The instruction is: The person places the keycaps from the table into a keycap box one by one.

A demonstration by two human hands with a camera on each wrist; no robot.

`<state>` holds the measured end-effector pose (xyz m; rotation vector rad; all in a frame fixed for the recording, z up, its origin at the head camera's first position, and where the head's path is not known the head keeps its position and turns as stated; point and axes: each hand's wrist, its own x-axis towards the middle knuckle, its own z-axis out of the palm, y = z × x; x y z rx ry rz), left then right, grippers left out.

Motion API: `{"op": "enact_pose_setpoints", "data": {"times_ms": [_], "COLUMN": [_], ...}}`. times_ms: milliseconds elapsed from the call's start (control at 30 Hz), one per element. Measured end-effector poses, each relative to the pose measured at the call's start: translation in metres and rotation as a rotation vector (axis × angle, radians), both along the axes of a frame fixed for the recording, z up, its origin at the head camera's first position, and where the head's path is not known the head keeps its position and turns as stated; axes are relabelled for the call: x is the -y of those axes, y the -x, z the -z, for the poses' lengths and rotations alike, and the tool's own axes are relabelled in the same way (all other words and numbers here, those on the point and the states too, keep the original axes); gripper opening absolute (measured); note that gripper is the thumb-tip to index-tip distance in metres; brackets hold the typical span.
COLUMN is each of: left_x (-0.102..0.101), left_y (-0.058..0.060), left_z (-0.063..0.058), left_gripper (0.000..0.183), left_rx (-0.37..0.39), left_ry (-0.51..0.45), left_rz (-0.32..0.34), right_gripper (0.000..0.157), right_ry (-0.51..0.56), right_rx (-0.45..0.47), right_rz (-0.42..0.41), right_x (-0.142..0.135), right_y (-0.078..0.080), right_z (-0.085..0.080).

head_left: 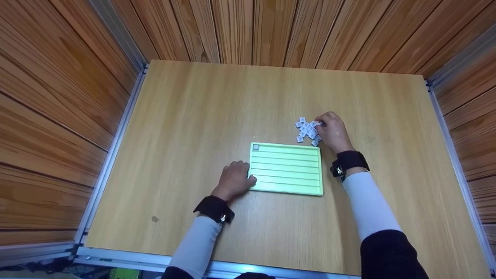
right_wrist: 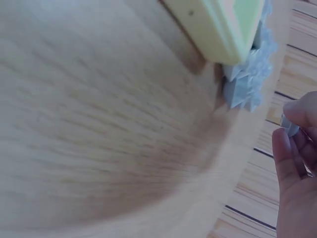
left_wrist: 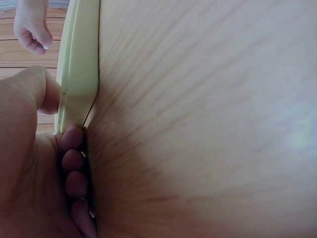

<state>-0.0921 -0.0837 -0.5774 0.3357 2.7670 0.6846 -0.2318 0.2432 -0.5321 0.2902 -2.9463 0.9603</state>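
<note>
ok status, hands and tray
Left hand gripping green tray, left side. Right hand pinching a tile. Another tile in its far left corner. Nothing visibly blocking.

Worn: broad black wristbands, each bearing a small shiny fitting; pale grey-white forearm sleeves (smooth, close-fitting); black upper sleeves.

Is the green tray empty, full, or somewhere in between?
Nearly empty: one grey tile sits in the green tray, at the far row's left end; the other rows look bare. Loose tiles lie outside it.
</note>
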Motion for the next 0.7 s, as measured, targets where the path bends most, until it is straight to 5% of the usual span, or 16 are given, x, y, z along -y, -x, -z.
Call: {"op": "enact_pose_setpoints", "data": {"times_ms": [200, 500, 700], "left_x": [-0.001, -0.002, -0.001], "left_y": [0.001, 0.001, 0.0], "left_z": [0.001, -0.001, -0.001], "left_gripper": [0.022, 0.022, 0.021], "left_rx": [-0.008, 0.007, 0.017], "left_ry": [0.006, -0.005, 0.002], "left_rz": [-0.005, -0.006, -0.012], "right_gripper": [0.02, 0.019, 0.018], "right_ry": [0.041, 0.029, 0.058], "right_rx": [-0.066, 0.026, 0.006], "right_rz": [-0.039, -0.09, -0.184], "right_x": [0.005, 0.025, 0.042], "right_y": [-0.014, -0.032, -0.038], "right_z": [-0.002, 0.0, 0.002]}}
